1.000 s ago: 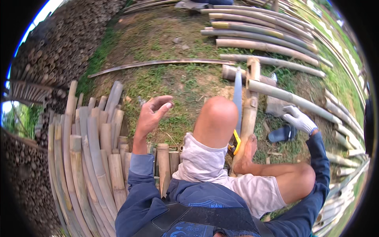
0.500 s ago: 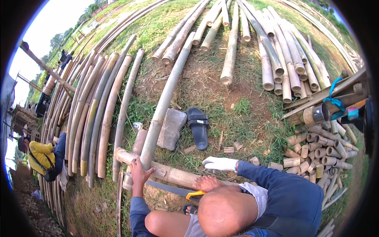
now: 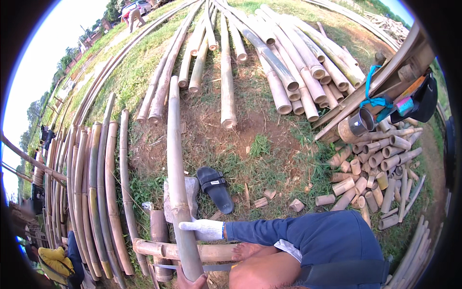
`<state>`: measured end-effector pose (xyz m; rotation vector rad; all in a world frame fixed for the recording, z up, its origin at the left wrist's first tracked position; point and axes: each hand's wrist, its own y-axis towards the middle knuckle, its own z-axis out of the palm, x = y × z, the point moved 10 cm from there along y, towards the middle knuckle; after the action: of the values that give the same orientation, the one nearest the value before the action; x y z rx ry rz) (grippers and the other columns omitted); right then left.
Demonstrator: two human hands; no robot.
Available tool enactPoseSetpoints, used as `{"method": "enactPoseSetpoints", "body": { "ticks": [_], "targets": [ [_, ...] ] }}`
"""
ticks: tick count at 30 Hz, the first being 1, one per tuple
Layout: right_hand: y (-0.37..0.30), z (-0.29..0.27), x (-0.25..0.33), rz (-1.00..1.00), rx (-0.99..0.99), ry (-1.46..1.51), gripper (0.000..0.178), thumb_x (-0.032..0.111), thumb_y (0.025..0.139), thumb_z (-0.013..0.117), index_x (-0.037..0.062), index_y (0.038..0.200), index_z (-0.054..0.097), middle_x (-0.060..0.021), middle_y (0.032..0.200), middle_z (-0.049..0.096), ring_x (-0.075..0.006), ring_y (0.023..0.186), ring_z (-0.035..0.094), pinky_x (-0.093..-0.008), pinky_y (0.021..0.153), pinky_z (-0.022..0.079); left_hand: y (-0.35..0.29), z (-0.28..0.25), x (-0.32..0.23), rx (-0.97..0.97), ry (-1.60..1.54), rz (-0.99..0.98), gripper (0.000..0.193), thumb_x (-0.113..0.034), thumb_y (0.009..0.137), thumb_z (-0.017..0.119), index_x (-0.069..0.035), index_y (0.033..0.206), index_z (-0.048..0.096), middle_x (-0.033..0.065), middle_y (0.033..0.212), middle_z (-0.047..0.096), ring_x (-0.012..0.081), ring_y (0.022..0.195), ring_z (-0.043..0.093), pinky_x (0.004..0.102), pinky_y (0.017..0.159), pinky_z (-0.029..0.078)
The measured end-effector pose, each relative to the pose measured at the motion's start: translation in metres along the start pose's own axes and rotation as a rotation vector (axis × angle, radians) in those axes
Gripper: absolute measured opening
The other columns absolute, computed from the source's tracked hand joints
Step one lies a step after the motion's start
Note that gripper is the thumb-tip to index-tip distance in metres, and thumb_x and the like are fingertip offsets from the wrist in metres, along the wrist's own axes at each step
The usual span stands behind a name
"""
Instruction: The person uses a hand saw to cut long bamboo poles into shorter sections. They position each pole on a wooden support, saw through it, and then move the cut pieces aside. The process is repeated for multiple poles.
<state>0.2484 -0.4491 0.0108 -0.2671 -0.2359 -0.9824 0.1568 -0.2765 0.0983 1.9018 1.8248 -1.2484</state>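
A long bamboo pole [image 3: 176,139] stretches away from me, its near end lying across a thicker horizontal bamboo [image 3: 219,253]. My bare left hand [image 3: 189,280] grips the pole's near end, low in the view. White-gloved, my right hand [image 3: 204,229] is on the pole further up; its thumb shows along the near side, and its other fingers are partly hidden. A saw blade [image 3: 214,267] lies just below the horizontal bamboo, its handle mostly covered by my leg. My bare foot [image 3: 248,251] rests on the horizontal bamboo.
A flat stone [image 3: 192,190] lies under the pole, beside a black sandal [image 3: 215,190]. Long bamboo poles [image 3: 108,178] lie at left, more at the far side. Short bamboo offcuts [image 3: 390,161] are heaped at right, near a wooden rack [image 3: 351,103]. A person in yellow [image 3: 53,265] sits at far left.
My right hand has come left from above the horizontal bamboo onto the pole. My left hand has moved to the pole's near end, which now reaches further over the horizontal bamboo. The view has shifted.
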Motion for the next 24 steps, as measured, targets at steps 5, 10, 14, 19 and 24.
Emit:
{"method": "enactPoseSetpoints", "body": {
  "ticks": [5,10,14,19,24],
  "targets": [
    [-0.064,0.010,-0.032,0.062,0.020,-0.142,0.121,0.041,0.096,0.090,0.0102,0.178,0.007,-0.0130,0.172,0.036,-0.0254,0.158,0.039,-0.0459,0.131,0.036,-0.078,0.047,0.038,-0.001,0.008,-0.185,0.076,-0.040,0.093,0.083,-0.007,0.157,0.058,0.0198,0.134,0.078,0.0405,0.115,0.076,0.0494,0.102,0.059],
    [-0.089,0.027,0.032,-0.129,0.021,-0.293,0.122,0.041,0.097,0.089,0.0132,0.180,0.004,-0.0126,0.177,0.029,-0.0249,0.163,0.031,-0.0463,0.133,0.032,-0.063,0.044,-0.035,-0.110,0.037,0.045,0.093,-0.033,0.070,0.098,0.006,0.141,0.054,0.0227,0.120,0.074,0.0293,0.109,0.074,0.0447,0.102,0.058],
    [-0.121,0.069,0.146,-0.373,-0.018,-0.372,0.110,0.037,0.101,0.085,0.0122,0.179,0.011,-0.0108,0.172,0.038,-0.0244,0.158,0.040,-0.0453,0.131,0.035,-0.019,0.044,-0.151,0.025,0.056,0.162,0.096,-0.033,0.078,0.095,0.008,0.151,0.049,0.0287,0.127,0.074,0.0336,0.114,0.076,0.0474,0.102,0.060],
    [-0.170,0.045,0.329,-0.721,-0.158,-0.325,0.082,0.039,0.105,0.081,0.0100,0.168,0.038,-0.0085,0.153,0.056,-0.0234,0.140,0.056,-0.0433,0.122,0.046,0.058,0.071,-0.319,0.101,-0.067,0.494,0.098,-0.038,0.076,0.097,0.012,0.148,0.052,0.0264,0.126,0.074,0.0324,0.110,0.076,0.0454,0.097,0.060],
    [-0.295,0.059,0.416,-1.067,-0.384,-0.300,0.075,0.056,0.113,0.062,0.0063,0.166,0.045,-0.0145,0.151,0.064,-0.0318,0.136,0.065,-0.0472,0.118,0.053,0.101,0.172,-0.464,0.521,-0.363,0.504,0.092,-0.039,0.081,0.095,0.013,0.147,0.056,0.0236,0.124,0.074,0.0258,0.101,0.076,0.0378,0.087,0.062]
  ]
}}
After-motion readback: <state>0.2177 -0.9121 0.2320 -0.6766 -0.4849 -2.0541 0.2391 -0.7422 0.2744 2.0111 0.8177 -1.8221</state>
